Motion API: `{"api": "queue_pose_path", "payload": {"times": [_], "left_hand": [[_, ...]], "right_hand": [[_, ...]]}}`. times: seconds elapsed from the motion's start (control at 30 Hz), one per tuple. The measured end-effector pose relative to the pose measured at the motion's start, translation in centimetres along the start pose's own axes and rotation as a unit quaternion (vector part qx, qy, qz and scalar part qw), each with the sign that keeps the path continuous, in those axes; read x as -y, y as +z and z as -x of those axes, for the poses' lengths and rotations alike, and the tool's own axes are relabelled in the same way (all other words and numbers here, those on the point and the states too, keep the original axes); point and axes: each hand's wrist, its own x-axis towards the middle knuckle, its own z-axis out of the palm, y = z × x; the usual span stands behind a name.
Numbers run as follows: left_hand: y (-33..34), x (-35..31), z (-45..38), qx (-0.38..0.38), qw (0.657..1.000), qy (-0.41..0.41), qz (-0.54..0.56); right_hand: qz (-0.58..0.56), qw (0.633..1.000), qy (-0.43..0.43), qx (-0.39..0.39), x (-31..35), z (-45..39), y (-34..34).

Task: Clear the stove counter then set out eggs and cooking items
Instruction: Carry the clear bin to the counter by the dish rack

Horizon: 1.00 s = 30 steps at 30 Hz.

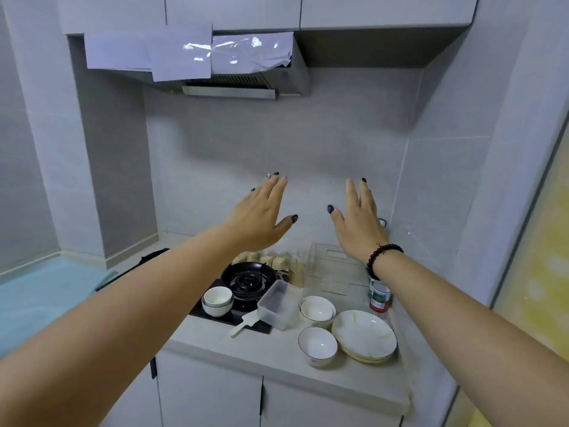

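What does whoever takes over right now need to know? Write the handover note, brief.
Hands: left hand and right hand are both open, empty, raised above the counter, touching nothing.

Things: stacked bowls and a white spatula sit on the black stove; a clear plastic box overhangs its right edge. On the counter to the right: more bowls, a single bowl, stacked plates, a clear tray, a can, jars at the back.

Done: nothing cleared yet.

Left: clear everything; no eggs in view.

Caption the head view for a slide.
Both open hands, left hand and right hand, raised above cluttered grey stove counter.
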Motion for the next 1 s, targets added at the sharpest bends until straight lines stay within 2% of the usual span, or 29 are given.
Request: {"api": "queue_pose_path", "payload": {"times": [0.13, 0.6, 0.8, 1.0], "left_hand": [[2.1, 0.3, -1.3, 0.028, 0.999, -0.036, 0.029], [14.3, 5.7, -10.4, 0.107, 0.985, -0.021, 0.132], [22.2, 8.8, -13.7, 0.167, 0.963, -0.017, 0.212], [29.0, 10.7, -14.9, 0.232, 0.925, -0.065, 0.296]], "right_hand": [[0.003, 1.0, 0.015, 0.017, -1.7, -1.0, 1.4], [-0.021, 0.993, 0.111, 0.019, -9.3, -9.3, 9.7], [-0.056, 0.982, 0.178, 0.003, -14.3, -11.9, 15.0], [-0.058, 0.964, 0.26, 0.02, -17.4, -11.5, 19.8]]}}
